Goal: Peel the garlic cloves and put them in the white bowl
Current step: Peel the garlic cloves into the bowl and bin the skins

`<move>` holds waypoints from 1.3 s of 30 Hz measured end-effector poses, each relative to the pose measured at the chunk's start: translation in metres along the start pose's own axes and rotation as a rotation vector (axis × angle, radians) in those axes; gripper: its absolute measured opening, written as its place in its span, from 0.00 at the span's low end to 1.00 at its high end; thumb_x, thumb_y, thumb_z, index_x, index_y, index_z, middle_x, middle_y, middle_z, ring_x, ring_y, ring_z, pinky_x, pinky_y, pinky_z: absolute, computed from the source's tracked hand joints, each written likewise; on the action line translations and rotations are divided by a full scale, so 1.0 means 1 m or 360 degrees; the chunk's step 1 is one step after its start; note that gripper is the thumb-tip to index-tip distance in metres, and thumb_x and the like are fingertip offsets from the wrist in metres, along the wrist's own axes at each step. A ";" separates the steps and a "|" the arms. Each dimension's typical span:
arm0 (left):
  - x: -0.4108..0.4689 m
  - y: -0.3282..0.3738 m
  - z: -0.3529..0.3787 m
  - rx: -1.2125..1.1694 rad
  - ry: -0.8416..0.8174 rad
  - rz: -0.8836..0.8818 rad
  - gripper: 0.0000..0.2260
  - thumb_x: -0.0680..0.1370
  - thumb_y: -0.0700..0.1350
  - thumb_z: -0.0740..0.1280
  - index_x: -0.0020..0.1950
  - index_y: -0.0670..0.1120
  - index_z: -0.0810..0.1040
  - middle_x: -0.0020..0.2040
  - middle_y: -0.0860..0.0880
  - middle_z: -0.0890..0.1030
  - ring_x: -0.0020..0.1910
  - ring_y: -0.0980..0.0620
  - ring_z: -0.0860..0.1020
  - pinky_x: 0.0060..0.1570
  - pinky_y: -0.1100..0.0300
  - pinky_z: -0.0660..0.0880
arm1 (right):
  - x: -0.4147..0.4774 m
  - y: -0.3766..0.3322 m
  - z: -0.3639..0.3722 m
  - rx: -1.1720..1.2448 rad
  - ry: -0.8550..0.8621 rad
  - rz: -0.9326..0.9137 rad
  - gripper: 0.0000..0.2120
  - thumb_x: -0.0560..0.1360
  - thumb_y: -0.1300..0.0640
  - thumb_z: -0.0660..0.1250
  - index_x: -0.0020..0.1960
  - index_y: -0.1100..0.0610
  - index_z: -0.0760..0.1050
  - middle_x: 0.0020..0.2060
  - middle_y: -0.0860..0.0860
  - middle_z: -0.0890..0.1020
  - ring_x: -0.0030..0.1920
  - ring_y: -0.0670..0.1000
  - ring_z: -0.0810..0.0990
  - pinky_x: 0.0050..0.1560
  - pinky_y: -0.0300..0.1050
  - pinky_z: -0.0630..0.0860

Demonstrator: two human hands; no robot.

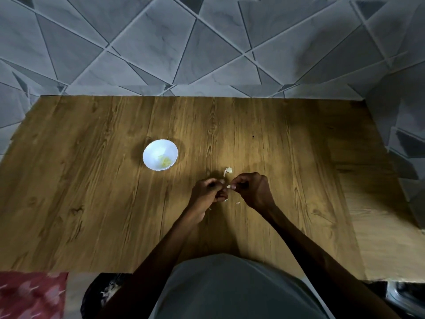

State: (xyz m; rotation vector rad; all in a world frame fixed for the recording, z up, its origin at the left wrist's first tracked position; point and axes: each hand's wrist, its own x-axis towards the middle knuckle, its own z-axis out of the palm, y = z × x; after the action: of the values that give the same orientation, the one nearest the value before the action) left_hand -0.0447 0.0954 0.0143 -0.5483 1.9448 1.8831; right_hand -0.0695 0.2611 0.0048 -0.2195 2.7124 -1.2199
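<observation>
1. A person stands at a wooden table (92,180) with both bare forearms reaching forward, and the hands meet near the middle of the tabletop.
2. The left hand (208,192) has its fingers curled inward, with the fingertips turned toward the other hand.
3. The right hand (250,188) is also curled, and its thumb and fingertips are pinched together, facing the left hand.
4. Between the two sets of fingertips is a small pale garlic clove (228,186). Both hands pinch it, and the fingers hide most of it.
5. A white bowl (149,155) stands on the table to the left of the hands and farther from the person, well apart from them.
6. Some yellowish peeled garlic (166,161) lies in the bowl, on the side nearest the hands.
7. A larger pale piece of garlic (228,171) lies on the table just beyond the hands. Whether it is skin or clove is unclear.
8. Small skin scraps (237,203) lie on the wood just below the fingertips.
9. A red patterned cloth (30,295) shows at the lower left, off the table.
</observation>
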 end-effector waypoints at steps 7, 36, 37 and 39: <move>0.001 0.001 0.000 0.0227 -0.0067 0.0102 0.09 0.76 0.42 0.71 0.56 0.42 0.82 0.49 0.46 0.84 0.46 0.51 0.84 0.51 0.53 0.82 | 0.000 -0.004 -0.005 0.0013 0.0007 0.0019 0.02 0.73 0.60 0.74 0.45 0.55 0.85 0.37 0.45 0.84 0.37 0.35 0.79 0.37 0.25 0.73; -0.005 0.011 -0.002 -0.0125 -0.0138 -0.0002 0.09 0.79 0.38 0.67 0.58 0.39 0.80 0.50 0.41 0.84 0.47 0.49 0.84 0.49 0.56 0.81 | -0.014 -0.010 -0.015 0.0622 0.0065 0.0080 0.06 0.75 0.62 0.72 0.49 0.53 0.84 0.39 0.46 0.86 0.38 0.48 0.84 0.38 0.43 0.81; -0.005 0.012 -0.002 -0.0063 -0.0141 0.0055 0.09 0.79 0.37 0.67 0.58 0.40 0.80 0.50 0.42 0.84 0.48 0.49 0.84 0.50 0.56 0.81 | -0.014 -0.010 -0.015 0.0615 0.0059 0.0103 0.05 0.75 0.62 0.72 0.49 0.54 0.84 0.40 0.47 0.86 0.38 0.49 0.84 0.38 0.43 0.81; -0.008 0.017 -0.001 0.0088 -0.0132 0.0212 0.09 0.77 0.37 0.69 0.57 0.43 0.80 0.51 0.45 0.84 0.49 0.50 0.83 0.50 0.56 0.81 | -0.013 -0.011 -0.016 0.0603 0.0036 0.0153 0.05 0.75 0.61 0.72 0.50 0.56 0.84 0.39 0.47 0.86 0.38 0.48 0.84 0.37 0.41 0.81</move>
State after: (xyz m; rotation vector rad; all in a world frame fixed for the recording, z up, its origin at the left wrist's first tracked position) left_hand -0.0470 0.0955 0.0324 -0.3266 2.0170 1.8924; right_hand -0.0594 0.2682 0.0241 -0.0266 2.4129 -1.6770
